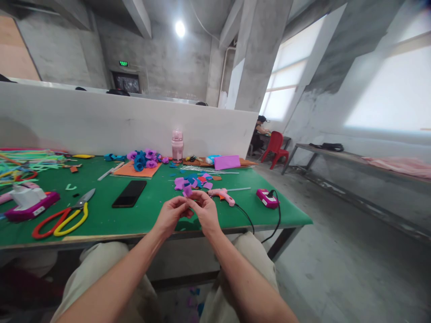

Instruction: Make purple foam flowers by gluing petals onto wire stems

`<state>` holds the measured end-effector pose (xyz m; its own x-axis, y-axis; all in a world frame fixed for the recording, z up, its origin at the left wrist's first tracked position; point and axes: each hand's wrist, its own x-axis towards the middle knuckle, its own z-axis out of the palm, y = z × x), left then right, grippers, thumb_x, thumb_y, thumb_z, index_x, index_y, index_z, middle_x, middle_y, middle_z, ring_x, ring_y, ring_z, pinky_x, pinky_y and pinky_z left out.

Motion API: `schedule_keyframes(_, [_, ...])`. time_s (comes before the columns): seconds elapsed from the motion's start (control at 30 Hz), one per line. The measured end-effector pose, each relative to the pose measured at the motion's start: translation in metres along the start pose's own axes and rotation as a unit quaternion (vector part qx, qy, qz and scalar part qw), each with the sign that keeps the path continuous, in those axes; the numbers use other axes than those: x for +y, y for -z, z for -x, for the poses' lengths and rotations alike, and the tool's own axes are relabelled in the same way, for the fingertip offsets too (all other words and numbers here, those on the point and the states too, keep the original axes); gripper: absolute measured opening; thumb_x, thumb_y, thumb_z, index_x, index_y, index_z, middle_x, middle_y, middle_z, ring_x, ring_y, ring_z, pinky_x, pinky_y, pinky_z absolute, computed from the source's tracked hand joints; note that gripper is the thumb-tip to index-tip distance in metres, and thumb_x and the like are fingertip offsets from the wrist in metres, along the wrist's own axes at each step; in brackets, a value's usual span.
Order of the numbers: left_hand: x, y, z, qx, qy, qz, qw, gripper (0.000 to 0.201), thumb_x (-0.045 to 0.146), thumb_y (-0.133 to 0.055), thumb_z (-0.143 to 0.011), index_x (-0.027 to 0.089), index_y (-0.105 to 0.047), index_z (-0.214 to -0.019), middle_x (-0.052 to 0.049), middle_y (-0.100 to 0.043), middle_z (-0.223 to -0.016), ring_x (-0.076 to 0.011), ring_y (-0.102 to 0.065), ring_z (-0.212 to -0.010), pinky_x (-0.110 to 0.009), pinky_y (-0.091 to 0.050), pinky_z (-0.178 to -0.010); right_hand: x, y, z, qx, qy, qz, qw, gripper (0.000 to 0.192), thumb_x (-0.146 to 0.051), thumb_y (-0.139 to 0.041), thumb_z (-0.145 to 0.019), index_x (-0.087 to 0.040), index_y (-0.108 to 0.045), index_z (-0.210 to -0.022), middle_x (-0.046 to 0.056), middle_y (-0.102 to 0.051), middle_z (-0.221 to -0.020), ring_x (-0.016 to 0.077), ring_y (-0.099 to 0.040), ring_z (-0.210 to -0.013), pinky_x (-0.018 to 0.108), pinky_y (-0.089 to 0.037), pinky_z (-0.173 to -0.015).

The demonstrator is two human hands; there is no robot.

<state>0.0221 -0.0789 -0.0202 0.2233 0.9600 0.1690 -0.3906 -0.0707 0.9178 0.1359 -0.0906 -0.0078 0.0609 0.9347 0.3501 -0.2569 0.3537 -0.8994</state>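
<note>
Both hands meet over the front of the green table. My left hand (pixel 173 214) and my right hand (pixel 204 210) pinch a small piece of purple crepe paper (pixel 187 191) between their fingertips; its lower part is hidden by the fingers. Just behind lie loose purple and blue paper pieces (pixel 193 180). A pink glue gun (pixel 222 196) rests right of my right hand, its cord running off the table's front edge. Farther back, finished purple and blue paper flowers (pixel 144 159) sit on an orange sheet (pixel 136 169).
Left on the table (pixel 101 220) are scissors (pixel 67 217), a black phone (pixel 129 194), a purple power strip (pixel 32 205) and colourful sticks (pixel 30 160). A pink bottle (pixel 177 146) stands by the white partition (pixel 134 119). Another purple socket (pixel 267 198) is at right. A person (pixel 260 133) sits beyond.
</note>
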Motion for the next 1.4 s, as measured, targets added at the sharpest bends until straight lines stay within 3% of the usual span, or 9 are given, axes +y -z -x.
schedule_keyframes(0.33, [-0.006,-0.004,0.0,0.019,0.008,0.016,1.0,0.024,0.031,-0.075,-0.059,0.015,-0.063,-0.072,0.001,-0.062,-0.061,-0.009,-0.055,-0.051,-0.022,-0.045,-0.053,0.001,-0.004,0.0,0.075,0.068,0.104,0.989,0.021,-0.033,-0.066,-0.068,-0.02,-0.061,-0.083,0.001,-0.062,-0.075,0.0139,-0.057,-0.071,0.025,-0.045,-0.069])
schedule_keyframes(0.53, [-0.003,-0.006,0.0,0.011,0.042,0.015,0.999,0.024,0.03,-0.072,-0.063,0.014,-0.061,-0.077,-0.002,-0.066,-0.07,-0.0088,-0.058,-0.053,-0.021,-0.045,-0.052,0.003,-0.005,-0.006,0.085,-0.005,-0.042,0.995,0.025,-0.043,-0.055,-0.075,-0.019,-0.061,-0.076,0.001,-0.061,-0.074,0.0119,-0.056,-0.067,0.021,-0.044,-0.056])
schedule_keyframes(0.7, [-0.001,-0.008,0.002,-0.008,0.045,0.015,0.999,0.022,0.029,-0.071,-0.066,0.013,-0.06,-0.077,-0.001,-0.066,-0.069,-0.008,-0.057,-0.051,-0.02,-0.045,-0.05,0.007,0.001,-0.013,0.054,-0.088,-0.106,0.989,0.025,-0.039,-0.067,-0.062,-0.017,-0.063,-0.075,-0.002,-0.058,-0.065,0.006,-0.043,-0.045,0.019,-0.035,-0.039])
schedule_keyframes(0.8, [-0.002,-0.009,0.002,-0.013,0.044,0.016,0.999,0.022,0.029,-0.071,-0.066,0.013,-0.059,-0.075,-0.001,-0.066,-0.069,-0.0082,-0.057,-0.051,-0.02,-0.045,-0.049,0.006,0.001,-0.013,0.052,-0.096,-0.123,0.986,0.025,-0.036,-0.071,-0.059,-0.017,-0.062,-0.073,-0.004,-0.056,-0.06,0.0035,-0.039,-0.04,0.017,-0.03,-0.034])
schedule_keyframes(1.2, [-0.003,-0.008,0.002,-0.014,0.042,0.01,0.999,0.022,0.028,-0.071,-0.065,0.013,-0.059,-0.074,-0.001,-0.065,-0.07,-0.0089,-0.059,-0.052,-0.021,-0.047,-0.05,0.006,0.001,-0.011,0.055,-0.096,-0.129,0.985,0.022,-0.031,-0.073,-0.058,-0.017,-0.062,-0.071,-0.004,-0.06,-0.061,0.0032,-0.041,-0.041,0.016,-0.031,-0.036])
schedule_keyframes(1.4, [-0.005,-0.007,0.002,-0.01,0.044,0.0,0.999,0.021,0.028,-0.071,-0.066,0.013,-0.058,-0.074,0.0,-0.065,-0.068,-0.0092,-0.059,-0.052,-0.021,-0.048,-0.05,0.003,0.001,-0.011,0.064,-0.075,-0.103,0.99,0.021,-0.031,-0.072,-0.06,-0.016,-0.062,-0.071,-0.003,-0.061,-0.061,0.0059,-0.05,-0.049,0.016,-0.036,-0.042])
